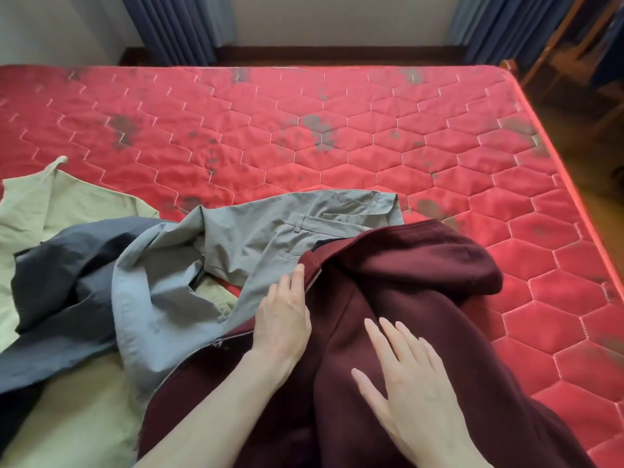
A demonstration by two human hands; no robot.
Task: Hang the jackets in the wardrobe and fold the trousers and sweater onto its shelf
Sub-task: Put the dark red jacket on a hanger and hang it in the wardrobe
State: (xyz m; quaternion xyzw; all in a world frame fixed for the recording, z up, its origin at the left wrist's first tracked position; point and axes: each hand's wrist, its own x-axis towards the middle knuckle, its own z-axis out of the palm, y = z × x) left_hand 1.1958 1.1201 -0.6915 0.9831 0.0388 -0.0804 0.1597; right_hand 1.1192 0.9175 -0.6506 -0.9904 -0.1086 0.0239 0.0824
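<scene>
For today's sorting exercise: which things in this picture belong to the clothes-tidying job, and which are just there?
Job:
maroon zip jacket
grey trousers
dark garment
pale green garment
left hand
right hand

Just there:
red mattress
blue curtains
wooden chair

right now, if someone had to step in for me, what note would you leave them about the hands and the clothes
Left hand: open, flat on the maroon zip jacket beside its zipper.
Right hand: open, flat on the same jacket, nearer its middle.
Clothes: all lie heaped on the red mattress. The grey trousers lie partly under the maroon jacket; a dark navy garment and a pale green one lie to the left.
Done: nothing looks folded or hung; the wardrobe is out of view.
Left: hang the jackets, fold the trousers and sweater onto the shelf.
</scene>
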